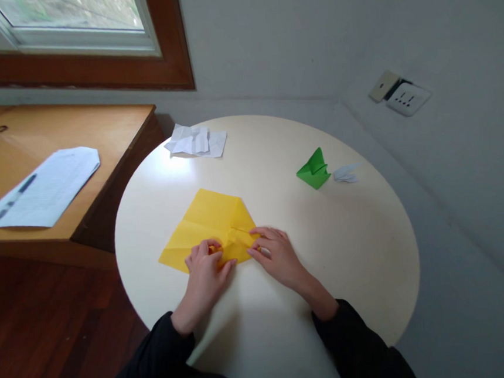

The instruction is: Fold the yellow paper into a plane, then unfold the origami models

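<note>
Pressing on the counter (pixel 363 250): both hands flatten a fold.
Yellow paper (pixel 208 222): lies at 9 o'clock of counter centre, partly folded.
Left hand (pixel 204 269): grip curled, fingertips pinning the near edge.
Right hand (pixel 278 254): grip flat, fingers spread on the fold.
Risk: uneven pressure could skew the crease.
Around: white sheets (pixel 195 141) at 12 o'clock, green figure (pixel 314 170) at 2 o'clock; neither obstructs.

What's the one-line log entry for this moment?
left hand: pressing yellow paper | right hand: pressing same sheet | round table: green origami, white paper
</note>
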Action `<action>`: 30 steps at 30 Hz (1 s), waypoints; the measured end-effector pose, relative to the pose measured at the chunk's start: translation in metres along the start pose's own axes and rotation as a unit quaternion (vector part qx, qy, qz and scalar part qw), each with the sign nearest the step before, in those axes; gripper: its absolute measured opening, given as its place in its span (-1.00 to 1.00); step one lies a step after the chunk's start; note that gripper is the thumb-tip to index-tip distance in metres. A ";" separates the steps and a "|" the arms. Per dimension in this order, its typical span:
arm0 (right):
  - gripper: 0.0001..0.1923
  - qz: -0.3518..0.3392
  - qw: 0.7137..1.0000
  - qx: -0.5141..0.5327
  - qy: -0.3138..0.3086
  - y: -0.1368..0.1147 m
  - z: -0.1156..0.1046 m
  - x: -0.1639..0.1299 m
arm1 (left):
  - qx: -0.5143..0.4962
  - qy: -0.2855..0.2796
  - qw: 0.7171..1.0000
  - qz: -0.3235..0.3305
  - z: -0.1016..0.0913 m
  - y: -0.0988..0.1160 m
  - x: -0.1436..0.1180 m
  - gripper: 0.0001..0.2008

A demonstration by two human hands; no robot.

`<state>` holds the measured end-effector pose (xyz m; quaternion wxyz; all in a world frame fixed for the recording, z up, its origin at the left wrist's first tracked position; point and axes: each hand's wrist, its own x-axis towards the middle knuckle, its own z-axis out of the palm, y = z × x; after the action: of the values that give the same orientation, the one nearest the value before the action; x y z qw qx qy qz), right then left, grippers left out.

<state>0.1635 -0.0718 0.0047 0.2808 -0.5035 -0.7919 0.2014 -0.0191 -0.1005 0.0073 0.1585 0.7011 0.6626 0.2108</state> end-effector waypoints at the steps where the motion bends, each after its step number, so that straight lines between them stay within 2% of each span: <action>1: -0.87 0.001 1.000 -0.010 0.003 -0.002 0.001 0.001 | 0.005 -0.004 1.000 -0.011 -0.001 0.001 0.001 -0.74; 7: -0.91 0.004 0.997 -0.082 0.004 -0.010 0.005 0.001 | 0.030 -0.005 0.998 -0.051 -0.004 0.004 0.002 -0.72; 14: -0.92 0.008 0.990 -0.140 0.012 -0.016 0.009 0.002 | 0.054 -0.001 0.998 -0.035 -0.008 0.004 0.001 -0.69; 30: -0.90 0.016 0.991 -0.135 0.011 -0.016 0.009 0.002 | 0.058 -0.006 0.998 -0.031 -0.009 0.003 0.002 -0.66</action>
<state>0.1458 -0.0765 0.0078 0.2158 -0.5514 -0.8007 0.0912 -0.0205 -0.0988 0.0169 0.1276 0.6892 0.6944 0.1630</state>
